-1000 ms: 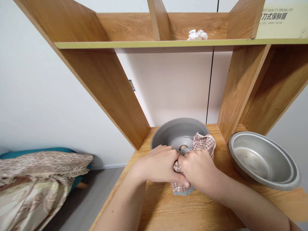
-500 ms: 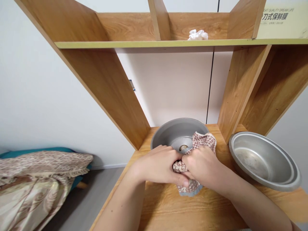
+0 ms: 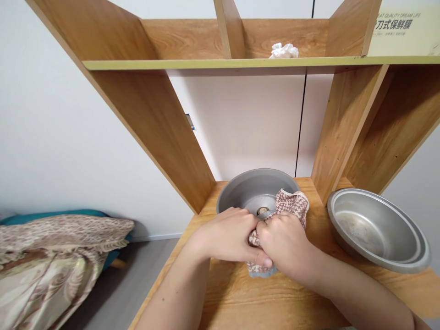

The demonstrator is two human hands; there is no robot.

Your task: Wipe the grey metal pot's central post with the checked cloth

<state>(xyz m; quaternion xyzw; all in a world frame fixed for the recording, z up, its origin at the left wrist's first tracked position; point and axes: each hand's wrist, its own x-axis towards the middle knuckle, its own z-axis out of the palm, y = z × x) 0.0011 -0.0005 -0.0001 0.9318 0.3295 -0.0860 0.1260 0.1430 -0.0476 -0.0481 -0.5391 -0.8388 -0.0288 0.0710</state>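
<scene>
A deep grey round metal pot stands at the back of the wooden desk, a small round brass-coloured piece showing on its inner bottom. At its near rim, my right hand is closed in a fist around a brown-and-white patterned cloth with a grey-blue edge. One end of the cloth lies over the pot's right rim and the other hangs on the near side. My left hand is curled against the right one, with cloth between thumb and forefinger. Whether its hidden fingers also grip the pot cannot be seen.
A shallower silver metal basin stands to the right on the desk. Crumpled white tissue and a pale yellow box lie on the shelf above. Wooden uprights flank the pot. Patterned fabric drapes something at left.
My right hand has shifted slightly left and down, toward my left hand. The cloth's hanging end has moved left with it. The pot and basin keep their places.
</scene>
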